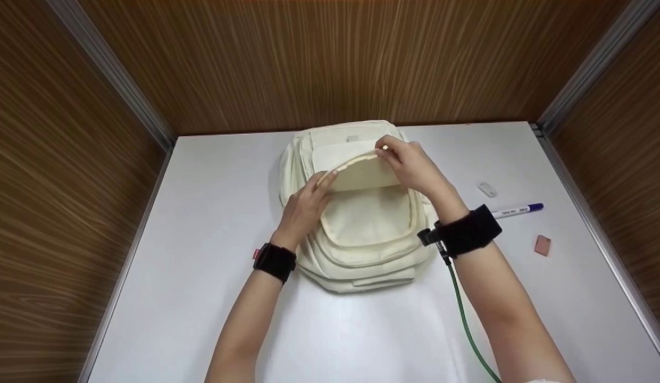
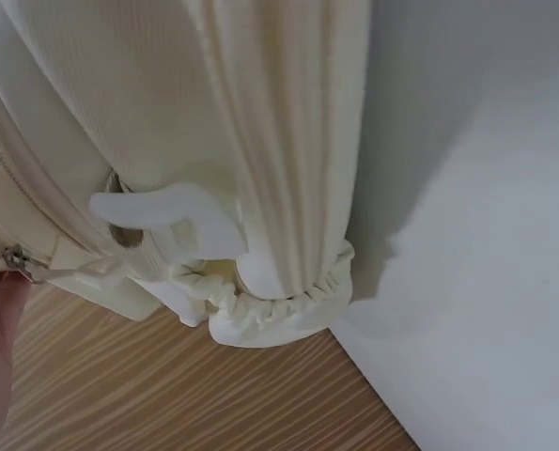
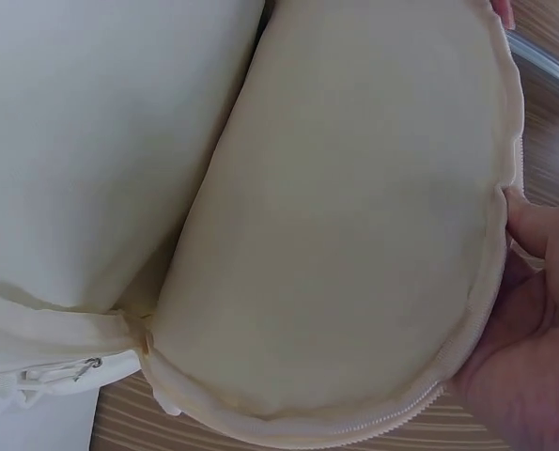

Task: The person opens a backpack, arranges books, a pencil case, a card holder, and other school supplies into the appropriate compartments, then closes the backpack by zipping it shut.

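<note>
A cream backpack [image 1: 361,274] lies on the table with its zipped front compartment open. My right hand [image 1: 415,164] pinches the upper right rim of the raised flap [image 1: 364,175] between thumb and fingers. At the flap's left rim, my left hand [image 1: 304,207] holds the edge with its fingertips. The right wrist view shows the flap's smooth lining [image 3: 335,207] and the zipper teeth along its curved edge. In the left wrist view, a zipper pull [image 2: 18,258] sits beside my fingers, and a pale buckle [image 2: 171,216] shows on the bag's side.
Right of the bag on the white table [image 1: 212,213] lie a small whitish block [image 1: 487,189], a marker with a blue cap [image 1: 521,210] and a pink eraser-like block [image 1: 542,245]. A green cable [image 1: 465,319] trails from the right wristband. Wood-grain panels [image 1: 335,64] enclose the table.
</note>
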A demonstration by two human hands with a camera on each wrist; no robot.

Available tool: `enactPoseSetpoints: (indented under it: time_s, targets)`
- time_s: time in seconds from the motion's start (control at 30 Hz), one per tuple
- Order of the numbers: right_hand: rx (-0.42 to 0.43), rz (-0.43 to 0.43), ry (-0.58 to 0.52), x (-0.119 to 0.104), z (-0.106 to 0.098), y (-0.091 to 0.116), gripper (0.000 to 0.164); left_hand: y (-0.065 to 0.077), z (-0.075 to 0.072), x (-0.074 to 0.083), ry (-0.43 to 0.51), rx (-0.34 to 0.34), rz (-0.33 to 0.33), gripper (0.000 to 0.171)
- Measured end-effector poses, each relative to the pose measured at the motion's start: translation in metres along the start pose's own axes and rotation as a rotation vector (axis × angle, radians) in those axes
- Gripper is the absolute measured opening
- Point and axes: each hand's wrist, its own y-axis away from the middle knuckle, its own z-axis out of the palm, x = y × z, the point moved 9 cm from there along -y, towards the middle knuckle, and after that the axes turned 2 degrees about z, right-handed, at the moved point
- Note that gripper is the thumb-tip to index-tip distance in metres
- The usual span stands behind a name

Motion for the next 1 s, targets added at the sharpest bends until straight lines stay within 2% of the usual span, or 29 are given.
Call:
enactPoseSetpoints:
  time_s: [0.07, 0.17, 0.4, 0.53, 0.63, 0.77, 1.0]
  targets:
    - [0.013, 0.013, 0.008, 0.001, 0.001, -0.005, 0.016, -0.004, -0.001, 0.000, -0.061, 0.029, 0.007, 0.058]
    - [0.024, 0.035, 0.012, 0.004, 0.004, -0.008, 0.017, -0.009, -0.001, -0.004, -0.092, 0.033, -0.026, 0.055]
    - [0.064, 0.059, 0.049, 0.010, 0.002, -0.002, 0.024, -0.010, 0.005, -0.019, -0.048, -0.075, -0.196, 0.061]
    - [0.167, 0.033, 0.044, 0.017, -0.011, 0.007, 0.036, -0.012, 0.006, -0.028, -0.020, -0.124, -0.289, 0.066]
    - [0.264, 0.057, 0.038, 0.030, -0.024, 0.016, 0.042, -0.013, 0.008, -0.035, 0.013, -0.153, -0.351, 0.070]
    - [0.312, 0.196, 0.025, 0.067, -0.035, 0.032, 0.042, -0.011, 0.010, -0.043, 0.043, -0.188, -0.434, 0.072]
    - [0.191, 0.589, 0.079, 0.164, -0.035, 0.077, 0.054, -0.010, 0.013, -0.047, 0.064, -0.216, -0.502, 0.073]
